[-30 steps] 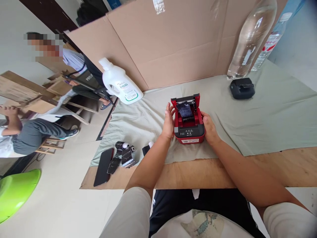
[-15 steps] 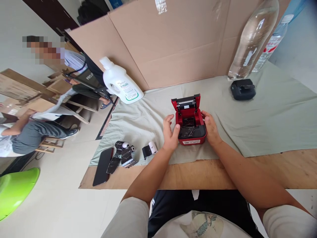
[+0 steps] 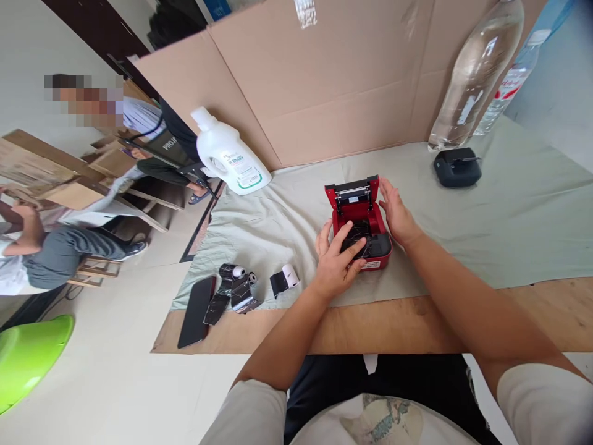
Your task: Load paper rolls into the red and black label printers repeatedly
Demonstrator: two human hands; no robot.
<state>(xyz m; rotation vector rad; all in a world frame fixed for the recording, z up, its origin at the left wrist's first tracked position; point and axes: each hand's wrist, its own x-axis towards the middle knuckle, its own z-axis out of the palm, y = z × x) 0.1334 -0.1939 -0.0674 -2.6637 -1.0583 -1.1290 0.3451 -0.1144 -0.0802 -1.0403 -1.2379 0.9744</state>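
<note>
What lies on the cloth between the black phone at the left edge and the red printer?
In the head view, between the black phone and the red printer: two dark rolls, then a small white paper roll.

A red label printer (image 3: pixel 359 225) sits open on the cloth-covered table (image 3: pixel 509 210). The left hand (image 3: pixel 338 262) lies over its front, fingers reaching into the black roll inside; the right hand (image 3: pixel 397 213) rests flat against its right side. Small rolls (image 3: pixel 236 287) and a phone (image 3: pixel 197 303) lie to the left.

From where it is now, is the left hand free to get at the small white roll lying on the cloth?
Probably yes. The left hand rests on the red printer, and the white roll lies just to its left on the cloth, with nothing between them.
</note>
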